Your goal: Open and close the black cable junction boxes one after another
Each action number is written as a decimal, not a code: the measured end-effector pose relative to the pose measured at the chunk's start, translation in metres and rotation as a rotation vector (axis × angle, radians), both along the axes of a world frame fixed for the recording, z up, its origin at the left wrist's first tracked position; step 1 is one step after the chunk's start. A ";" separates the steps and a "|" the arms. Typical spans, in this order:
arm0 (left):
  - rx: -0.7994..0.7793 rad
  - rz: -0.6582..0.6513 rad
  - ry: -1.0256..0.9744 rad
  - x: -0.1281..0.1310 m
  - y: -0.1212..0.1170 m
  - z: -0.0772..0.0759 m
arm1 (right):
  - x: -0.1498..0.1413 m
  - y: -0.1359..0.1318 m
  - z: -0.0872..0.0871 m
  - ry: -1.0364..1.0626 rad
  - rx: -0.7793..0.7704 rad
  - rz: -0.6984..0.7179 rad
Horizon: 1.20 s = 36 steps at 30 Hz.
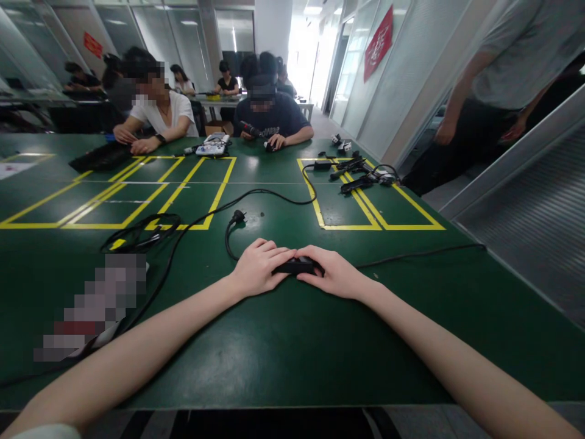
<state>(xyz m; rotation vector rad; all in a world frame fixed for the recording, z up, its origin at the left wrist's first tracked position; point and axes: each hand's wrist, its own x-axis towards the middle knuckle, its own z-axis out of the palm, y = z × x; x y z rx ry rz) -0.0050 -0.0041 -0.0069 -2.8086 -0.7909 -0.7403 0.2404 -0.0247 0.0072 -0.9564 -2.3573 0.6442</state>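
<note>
A black power adapter (296, 266) rests low over the green table (219, 341), gripped from both ends. My left hand (261, 267) closes around its left end, and my right hand (329, 272) curls over its right end. The fingers hide much of its top. From beside my left hand a short cord loops up to a black plug (237, 217) lying on the table. Right of my right hand a thin black cable (420, 251) runs toward the table's right edge; where it starts is hidden.
Left lie a coiled black cable (153, 231) and a blurred-out flat item (98, 305). A long black cord (256, 191) crosses the table to another adapter (322, 165). Black cabled devices (361, 174) sit far right, near yellow tape (351, 228). Other people sit opposite; one stands at right.
</note>
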 end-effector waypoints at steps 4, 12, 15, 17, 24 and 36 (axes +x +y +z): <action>-0.017 -0.004 -0.005 -0.001 -0.001 0.000 | 0.000 0.000 0.006 0.030 -0.077 0.005; 0.019 -0.025 -0.015 -0.001 -0.002 0.000 | 0.005 0.003 0.011 0.232 -0.468 0.062; 0.016 -0.018 -0.061 0.000 -0.002 0.000 | 0.011 0.012 0.013 0.280 -0.631 0.075; 0.007 -0.003 -0.086 0.001 -0.001 -0.001 | 0.023 0.018 0.016 0.256 -0.793 0.091; 0.003 0.105 -0.186 0.003 -0.001 0.001 | 0.103 0.035 0.032 0.470 -1.024 -0.125; -0.141 0.100 -0.048 0.003 0.005 -0.007 | 0.168 0.052 0.040 1.128 -0.115 -1.006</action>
